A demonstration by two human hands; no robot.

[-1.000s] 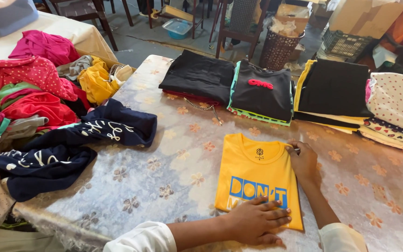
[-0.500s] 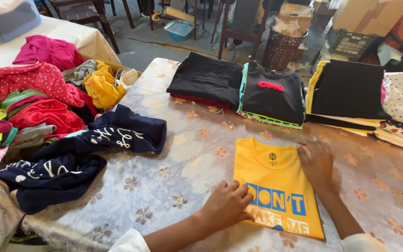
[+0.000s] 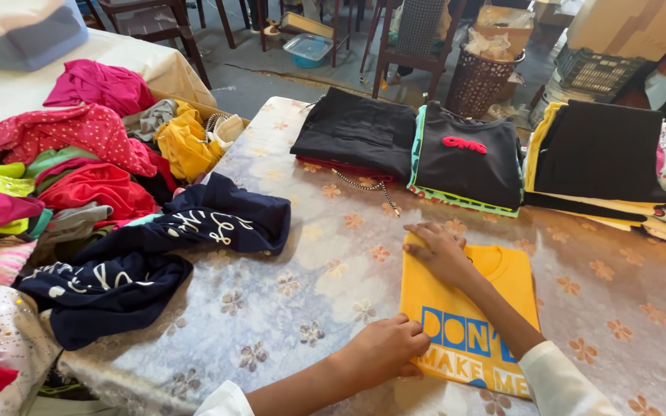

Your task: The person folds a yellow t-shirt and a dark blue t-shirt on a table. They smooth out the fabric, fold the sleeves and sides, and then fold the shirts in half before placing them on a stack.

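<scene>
Yellow shirt (image 3: pixel 495 323) lies beside navy garment (image 3: pixel 148 254).

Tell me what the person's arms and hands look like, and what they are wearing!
Both hands are bare: the left hand and the right hand wear no gloves, and no rings or bracelets show. The forearms are bare too. A white sleeve covers the right arm higher up, and the edge of a matching white sleeve shows on the left arm.

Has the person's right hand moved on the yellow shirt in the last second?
Yes. The right hand has crossed from the yellow shirt's right edge to its upper left corner, towards the dark blue garment.
</scene>
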